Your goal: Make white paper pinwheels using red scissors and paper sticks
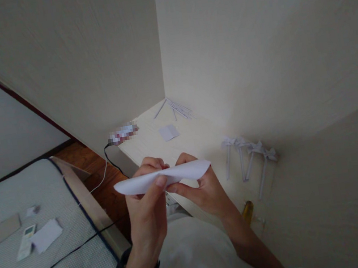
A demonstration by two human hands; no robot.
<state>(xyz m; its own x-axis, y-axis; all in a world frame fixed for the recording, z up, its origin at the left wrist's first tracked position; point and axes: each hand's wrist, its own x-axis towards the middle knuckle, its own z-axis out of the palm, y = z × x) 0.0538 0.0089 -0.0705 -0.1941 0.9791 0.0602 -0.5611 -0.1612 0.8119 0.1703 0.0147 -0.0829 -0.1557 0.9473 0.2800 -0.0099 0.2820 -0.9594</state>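
Between both hands is a white sheet of paper (188,171), bent over into a long curved fold and held above the table's near edge. My left hand (150,197) pinches it near the middle, thumb on the near side and fingers behind. My right hand (201,189) grips it right of centre, its thumb under the lower edge and the index finger behind the top. On the table beyond lie a small white paper square (169,132) and several thin white paper sticks (179,107). To the right are several paper pinwheel-like pieces on sticks (249,150).
A power strip (123,134) with cords sits at the table's left edge. On the bed (84,266) at left are a remote control (25,243), white paper (47,235) and a beige card (6,228). A yellow-brown object (247,212) stands by my right forearm. Walls close in behind and right.
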